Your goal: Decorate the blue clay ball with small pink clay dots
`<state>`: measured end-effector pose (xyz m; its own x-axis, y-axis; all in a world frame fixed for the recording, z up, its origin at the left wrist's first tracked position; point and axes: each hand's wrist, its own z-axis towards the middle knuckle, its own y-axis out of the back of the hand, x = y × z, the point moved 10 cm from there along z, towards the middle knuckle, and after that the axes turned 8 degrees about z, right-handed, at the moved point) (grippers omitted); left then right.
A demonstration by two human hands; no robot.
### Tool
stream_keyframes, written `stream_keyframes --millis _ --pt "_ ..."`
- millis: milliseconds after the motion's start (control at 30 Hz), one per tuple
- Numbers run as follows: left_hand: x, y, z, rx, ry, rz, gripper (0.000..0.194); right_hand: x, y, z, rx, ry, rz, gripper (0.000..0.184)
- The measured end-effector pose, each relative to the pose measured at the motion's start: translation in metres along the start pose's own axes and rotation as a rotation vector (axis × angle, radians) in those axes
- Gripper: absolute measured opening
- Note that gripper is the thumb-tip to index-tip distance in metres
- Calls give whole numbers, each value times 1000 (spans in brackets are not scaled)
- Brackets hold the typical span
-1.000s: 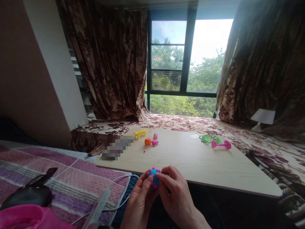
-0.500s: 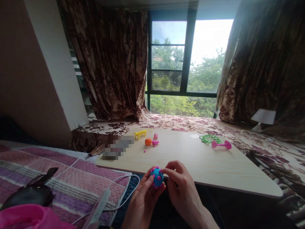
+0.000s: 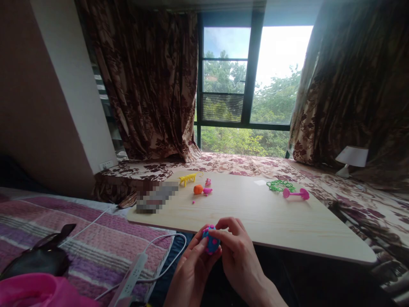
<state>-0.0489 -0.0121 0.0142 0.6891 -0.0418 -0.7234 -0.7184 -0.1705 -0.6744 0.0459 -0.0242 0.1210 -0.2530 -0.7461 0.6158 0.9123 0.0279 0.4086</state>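
A blue ball (image 3: 212, 246) of what looks like modelling clay, dotted with pink lumps, is held just past the near edge of the table. My left hand (image 3: 191, 261) wraps around it from the left, thumb on the near side. From the right, my right hand (image 3: 239, 248) bends over it, a fingertip pressed on its upper part and the other fingers curled at its side. On the table lie an orange clay lump (image 3: 198, 189), a pink clay lump (image 3: 207, 190), a small pink piece (image 3: 208, 182) and a tiny pink bit (image 3: 193, 202).
On the pale wooden table (image 3: 255, 213) are a yellow animal figure (image 3: 187, 179), green string (image 3: 281, 186), a pink dumbbell-shaped piece (image 3: 296, 194) and a blurred-out item (image 3: 156, 197). At left, a power strip (image 3: 131, 277) and white cable lie by the striped bed cover (image 3: 105, 247).
My right hand has moved slightly left and its fingertip now presses over the top of the ball. The ball has turned a little in my left hand.
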Motion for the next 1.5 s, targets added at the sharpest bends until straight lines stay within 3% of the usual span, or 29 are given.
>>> stream_keyframes --millis 167,400,500,600,800,967,1200,1367,1500 --pt "-3 2 0 7 -1 14 33 -3 2 5 13 -24 75 44" --pt "-2 6 2 -13 -12 -5 33 4 -3 0 49 43 -99 37" --pt "-6 14 3 -41 -22 6 37 3 -9 4 60 72 -62 42" --pt "-23 22 1 -77 -73 36 38 -21 -10 28 17 -3 -12 44" --pt "-48 46 -4 -178 -152 67 28 -123 -39 100 58 -308 -226 19" --pt "-53 56 0 -156 -170 48 25 -177 -71 113 112 -507 -385 24" --pt "-57 64 1 -120 -181 55 28 -190 -87 111 71 -643 -506 27" --pt "-58 72 5 -145 -175 32 28 -183 -91 111 32 -612 -473 27" --pt "-49 75 11 -157 -118 -19 25 -181 -77 101 23 -553 -366 22"
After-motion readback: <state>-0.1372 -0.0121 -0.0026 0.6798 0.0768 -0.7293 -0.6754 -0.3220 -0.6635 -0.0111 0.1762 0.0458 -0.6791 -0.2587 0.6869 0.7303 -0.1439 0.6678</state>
